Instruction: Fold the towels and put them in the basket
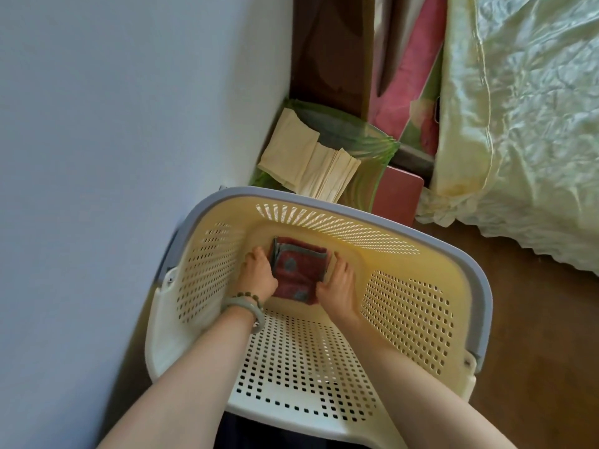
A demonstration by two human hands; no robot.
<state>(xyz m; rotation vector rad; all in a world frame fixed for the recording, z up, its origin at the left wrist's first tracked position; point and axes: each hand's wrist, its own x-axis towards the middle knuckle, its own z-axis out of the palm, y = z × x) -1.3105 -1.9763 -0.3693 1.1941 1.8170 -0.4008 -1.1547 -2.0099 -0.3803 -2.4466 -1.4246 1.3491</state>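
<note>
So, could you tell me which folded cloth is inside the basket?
The red folded towel with grey patches, in the yellow perforated plastic basket; the cream folded cloths lie outside.

1. Towel (298, 270): dark red with grey-blue edging and a few grey-blue patches. It is folded into a small, thick rectangle, and the stacked layers show at its upper left corner. It lies flat on the bottom of the basket, slightly askew, just below the centre of the frame and nearer the basket's far wall.
2. Basket (408, 306): a deep, rounded-rectangular plastic basket, cream inside, with a pale grey-lilac rim. Rows of small holes and slots pierce its walls. It stands upright, mouth open, and fills the lower centre of the frame. The towel is the only thing in it.
</note>
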